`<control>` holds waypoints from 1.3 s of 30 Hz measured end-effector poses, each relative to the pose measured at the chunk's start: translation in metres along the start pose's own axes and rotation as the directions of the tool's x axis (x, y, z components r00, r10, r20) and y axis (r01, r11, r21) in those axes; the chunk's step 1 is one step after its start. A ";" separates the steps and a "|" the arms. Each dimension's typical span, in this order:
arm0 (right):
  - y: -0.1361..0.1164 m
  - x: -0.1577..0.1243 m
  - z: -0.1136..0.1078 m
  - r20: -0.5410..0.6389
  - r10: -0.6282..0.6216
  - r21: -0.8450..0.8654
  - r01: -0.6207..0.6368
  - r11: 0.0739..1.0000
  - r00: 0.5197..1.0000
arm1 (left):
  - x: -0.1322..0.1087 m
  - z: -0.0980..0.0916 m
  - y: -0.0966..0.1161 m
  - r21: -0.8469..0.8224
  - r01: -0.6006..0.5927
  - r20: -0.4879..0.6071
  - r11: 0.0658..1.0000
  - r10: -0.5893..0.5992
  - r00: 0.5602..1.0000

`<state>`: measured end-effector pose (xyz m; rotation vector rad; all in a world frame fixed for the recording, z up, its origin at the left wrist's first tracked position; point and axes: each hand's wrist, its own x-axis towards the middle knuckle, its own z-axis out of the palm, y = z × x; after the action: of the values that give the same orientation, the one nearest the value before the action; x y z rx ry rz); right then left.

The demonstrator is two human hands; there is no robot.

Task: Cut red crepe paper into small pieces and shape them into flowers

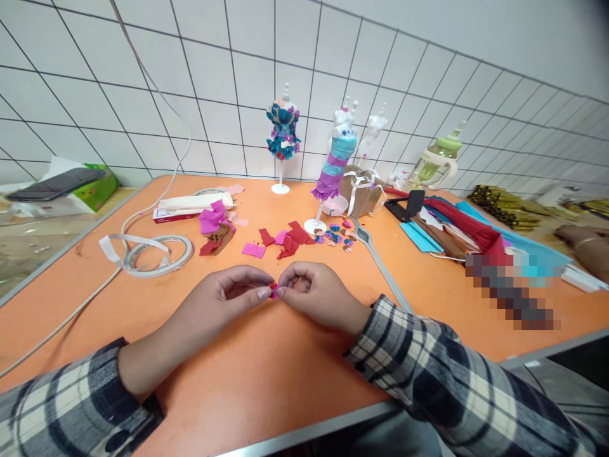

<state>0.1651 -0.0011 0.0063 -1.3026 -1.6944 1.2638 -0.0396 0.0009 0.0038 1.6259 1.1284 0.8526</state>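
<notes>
A small piece of red and pink paper (274, 290) is pinched between both hands above the orange table (266, 381). My left hand (223, 298) holds its left side with thumb and fingertips. From the right, my right hand (316, 295) grips it the same way, its other fingers curled. Just beyond the hands lie red paper scraps (295, 237) and a pink paper square (254, 251). Several small layered paper pieces (335, 235) sit to their right, near the white base of a small dress form (340, 152) wrapped in blue and purple.
A tape roll (159, 255) and a cable (83, 306) lie at left. Another decorated dress form (283, 133) stands at the back. On the right are folded coloured paper (469, 228), a green-lidded bottle (438, 162) and another person's hand (583, 244).
</notes>
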 end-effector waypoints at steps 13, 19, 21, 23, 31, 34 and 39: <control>0.002 -0.001 0.008 0.044 0.012 0.193 -0.020 0.981 0.999 | -0.001 0.001 0.000 0.113 0.001 -0.145 0.994 0.016 0.989; -0.004 -0.003 0.001 0.046 0.023 0.205 -0.032 0.978 0.999 | 0.000 0.000 0.000 0.095 0.032 -0.151 0.995 -0.017 0.988; -0.005 -0.003 -0.001 0.018 0.000 0.163 -0.003 0.987 1.000 | 0.000 0.000 0.000 0.070 0.041 -0.140 0.997 -0.031 0.990; -0.005 -0.002 -0.002 -0.010 -0.022 0.107 0.023 0.994 1.000 | 0.000 0.000 0.001 0.049 0.044 -0.107 0.998 -0.038 0.993; 0.002 0.001 -0.001 -0.036 -0.122 -0.028 0.121 0.992 0.992 | 0.001 0.003 -0.001 0.122 -0.007 -0.060 0.992 0.014 0.998; 0.001 0.001 -0.004 -0.023 -0.070 0.133 0.072 0.988 0.997 | -0.002 -0.001 0.002 0.271 -0.183 -0.122 0.945 0.223 0.967; 0.003 0.000 -0.010 0.331 0.111 0.419 -0.252 0.872 0.937 | -0.010 -0.014 0.009 0.567 -0.627 0.076 0.535 0.724 0.686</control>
<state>0.1752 0.0016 0.0065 -1.0384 -1.3539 1.9195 -0.0533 -0.0054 0.0167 2.6368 0.8688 1.2518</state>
